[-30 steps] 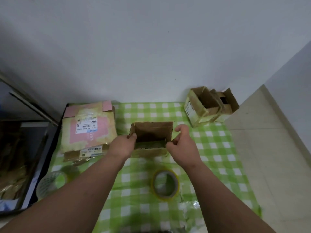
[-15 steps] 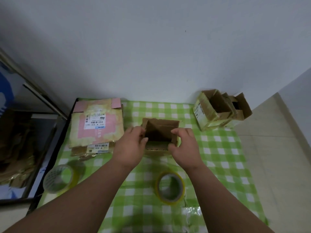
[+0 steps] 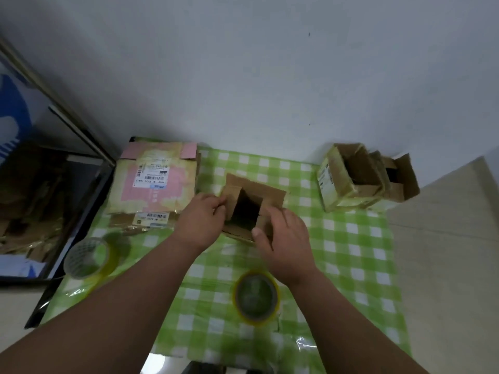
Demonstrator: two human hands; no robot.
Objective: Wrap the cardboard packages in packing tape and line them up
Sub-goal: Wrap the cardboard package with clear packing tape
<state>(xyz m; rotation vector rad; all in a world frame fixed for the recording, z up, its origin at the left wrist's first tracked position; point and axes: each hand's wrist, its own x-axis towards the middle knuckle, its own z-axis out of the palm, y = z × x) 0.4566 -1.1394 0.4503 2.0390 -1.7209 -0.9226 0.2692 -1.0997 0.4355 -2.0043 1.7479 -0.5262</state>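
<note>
- Now the left hand (image 3: 201, 221) pinches the left flap of the open box (image 3: 252, 209) mid-bench, while the right hand (image 3: 283, 238) grips its right flap.
- Best fold both flaps flat before reaching for the tape roll (image 3: 256, 296).

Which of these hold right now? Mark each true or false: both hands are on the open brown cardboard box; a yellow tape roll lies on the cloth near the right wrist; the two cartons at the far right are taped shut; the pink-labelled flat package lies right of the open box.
1. Both the left hand and right hand hold the open brown cardboard box: true.
2. A yellow tape roll lies on the green checked cloth near the right wrist: true.
3. The two cartons at the far right are taped shut: false, their tops are open.
4. The pink-labelled flat package lies right of the open box: false, it lies left.
</note>
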